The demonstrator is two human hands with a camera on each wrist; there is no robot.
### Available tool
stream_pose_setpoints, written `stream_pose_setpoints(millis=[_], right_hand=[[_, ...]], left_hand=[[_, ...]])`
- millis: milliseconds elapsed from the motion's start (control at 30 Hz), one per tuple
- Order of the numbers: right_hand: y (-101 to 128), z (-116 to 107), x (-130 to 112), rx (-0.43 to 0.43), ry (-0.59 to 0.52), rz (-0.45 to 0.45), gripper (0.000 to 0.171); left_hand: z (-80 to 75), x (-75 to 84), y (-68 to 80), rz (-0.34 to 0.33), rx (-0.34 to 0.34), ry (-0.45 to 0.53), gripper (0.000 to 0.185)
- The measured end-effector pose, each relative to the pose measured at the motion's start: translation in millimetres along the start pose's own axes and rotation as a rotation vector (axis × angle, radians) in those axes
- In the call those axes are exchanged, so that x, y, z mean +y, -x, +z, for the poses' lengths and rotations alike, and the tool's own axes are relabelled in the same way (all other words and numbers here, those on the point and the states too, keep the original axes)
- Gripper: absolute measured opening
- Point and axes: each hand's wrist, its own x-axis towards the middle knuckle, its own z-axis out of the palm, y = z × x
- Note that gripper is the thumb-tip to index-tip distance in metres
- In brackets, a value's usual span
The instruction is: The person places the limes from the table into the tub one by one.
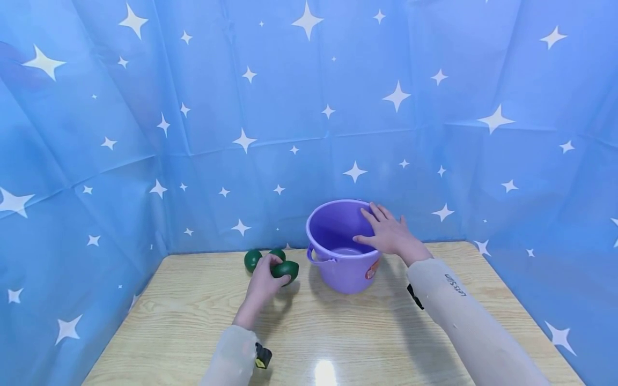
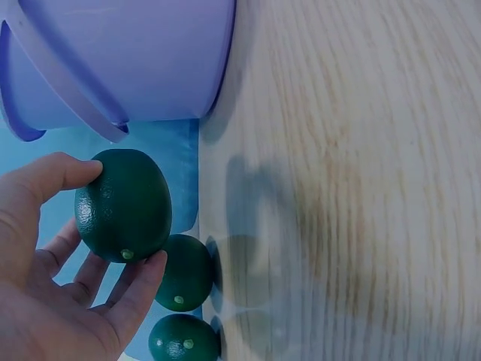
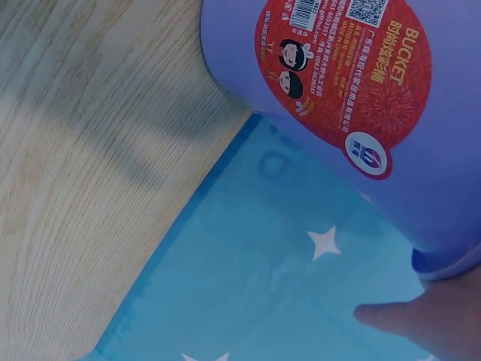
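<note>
Woodgrain table (image 1: 193, 300); round glossy lime (image 2: 124, 204) gripped.

A round, dark green, dimpled lime-like fruit (image 2: 123, 204) sat lifted off the worktop, just left of an upright purple plastic bucket (image 1: 344, 268). The bucket stood open-topped, handle down, a red oval label (image 3: 344, 69) on its side. Two matching green fruits (image 2: 183, 271) lay close together behind.

Everything sits around the bucket (image 1: 344, 252)

Bucket's on the table (image 1: 193, 321), toward its back edge; three limes just left of it: one (image 1: 285, 269) nearest, held up, two (image 1: 252, 260) behind on the table
</note>
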Motion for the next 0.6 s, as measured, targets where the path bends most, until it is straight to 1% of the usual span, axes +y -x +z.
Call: stream_pose_setpoints(millis=[133,367,600], right_hand=[[-0.4,0.4,0.4,0.001,0.0,-0.001,0.088],[-1.1,1.2,0.8,-0.003,-0.002,0.002,0.089],[-1.0,1.3,0.6,-0.003,0.001,0.003,0.088]], left_hand=[[-1.7,1.9,0.1,0.011,0.008,0.01,0.038],[-4.1,2.7,-0.2,0.005,0.015,0.033,0.037],[-5.6,3.8,0.0,0.044,0.029,0.033,0.037]])
